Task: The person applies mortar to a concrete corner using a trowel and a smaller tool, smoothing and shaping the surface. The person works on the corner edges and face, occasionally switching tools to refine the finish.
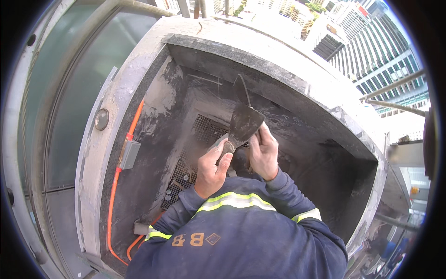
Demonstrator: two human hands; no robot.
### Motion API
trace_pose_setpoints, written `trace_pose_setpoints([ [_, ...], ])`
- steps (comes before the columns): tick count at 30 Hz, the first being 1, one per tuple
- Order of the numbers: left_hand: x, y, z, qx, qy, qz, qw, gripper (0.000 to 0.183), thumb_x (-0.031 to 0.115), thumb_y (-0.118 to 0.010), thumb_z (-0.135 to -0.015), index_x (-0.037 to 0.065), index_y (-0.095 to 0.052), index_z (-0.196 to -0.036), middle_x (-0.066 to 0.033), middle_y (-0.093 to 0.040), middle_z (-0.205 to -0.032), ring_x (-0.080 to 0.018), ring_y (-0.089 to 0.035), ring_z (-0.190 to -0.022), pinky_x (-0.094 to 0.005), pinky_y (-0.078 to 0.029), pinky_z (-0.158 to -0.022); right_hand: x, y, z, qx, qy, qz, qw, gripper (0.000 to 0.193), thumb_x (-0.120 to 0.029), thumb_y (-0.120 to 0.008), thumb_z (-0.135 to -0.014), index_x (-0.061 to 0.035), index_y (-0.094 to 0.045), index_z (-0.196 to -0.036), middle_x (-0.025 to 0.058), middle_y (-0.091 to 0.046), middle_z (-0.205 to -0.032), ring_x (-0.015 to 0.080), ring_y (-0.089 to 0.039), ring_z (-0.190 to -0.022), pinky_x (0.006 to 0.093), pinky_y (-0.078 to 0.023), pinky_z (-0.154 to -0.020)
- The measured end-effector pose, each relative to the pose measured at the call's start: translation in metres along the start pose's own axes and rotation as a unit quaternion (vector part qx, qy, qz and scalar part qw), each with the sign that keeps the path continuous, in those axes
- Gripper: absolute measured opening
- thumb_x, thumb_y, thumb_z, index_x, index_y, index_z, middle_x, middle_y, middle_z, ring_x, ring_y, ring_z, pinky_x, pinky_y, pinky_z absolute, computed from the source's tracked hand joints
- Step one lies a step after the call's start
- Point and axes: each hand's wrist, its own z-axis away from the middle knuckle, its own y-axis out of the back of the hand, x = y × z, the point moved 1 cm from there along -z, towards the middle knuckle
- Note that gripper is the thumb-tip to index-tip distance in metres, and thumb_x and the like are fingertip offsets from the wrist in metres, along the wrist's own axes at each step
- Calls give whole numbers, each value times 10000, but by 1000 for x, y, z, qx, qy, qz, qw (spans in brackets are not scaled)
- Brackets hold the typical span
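Observation:
My left hand [213, 168] is closed round the handle of a dark, dusty scraper [245, 122], its wide flat blade tilted up and to the right. Close by the blade's right edge, my right hand [264, 151] has its fingers curled and whitened with dust. What those fingers hold is mostly hidden behind the scraper. Above and behind the scraper, a second dark, pointed blade [241, 89] with a pale edge sticks up. Whether it belongs to a tool in my right hand I cannot tell.
A grey stone-edged trough [297, 88] surrounds my arms. Black plastic grid [206, 129] lines part of its bottom. Orange conduit [114, 195] with a grey junction box [130, 155] runs down the left wall. Metal scaffold tubes [399, 108] and tall buildings stand beyond.

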Motion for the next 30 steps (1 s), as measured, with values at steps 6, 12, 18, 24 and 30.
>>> trace_pose_setpoints([
  [6,-4,36,5,-108,77,102,986,422,228,-587,-1020,-68,-599,-1320,-126,-708,-955,-145,-611,-769,-286,-509,-721,-28,-22,82,68,-40,38,996,511,70,-583,-930,80,-462,-1426,187,-626,-1145,259,-652,-1008,334,-517,-882],
  [12,-30,46,36,-240,53,150,958,474,288,-534,-1064,-58,-562,-1387,7,-573,-756,-27,-451,-540,-192,-363,-465,-47,-52,138,190,-17,125,974,533,51,-603,-922,53,-465,-1436,206,-616,-1101,305,-648,-982,343,-513,-874],
  [18,-34,45,59,-335,69,162,926,483,294,-529,-1070,-61,-549,-1398,55,-512,-715,-11,-412,-564,-194,-320,-483,-56,-55,171,228,-67,136,962,550,78,-606,-905,41,-473,-1438,178,-616,-1090,288,-642,-940,329,-512,-867],
  [24,-36,54,54,-319,118,196,920,434,284,-517,-1074,-18,-593,-1376,44,-539,-716,-24,-413,-544,-208,-342,-483,-67,-76,195,238,-55,127,961,574,70,-617,-904,32,-458,-1454,171,-596,-1066,282,-630,-908,342,-514,-820],
  [30,-23,11,66,-386,132,199,891,416,275,-515,-1077,-28,-604,-1349,44,-543,-717,-21,-411,-542,-196,-325,-478,-69,-54,222,324,-53,182,927,587,47,-640,-896,61,-456,-1454,190,-588,-1051,294,-619,-905,333,-507,-839],
])
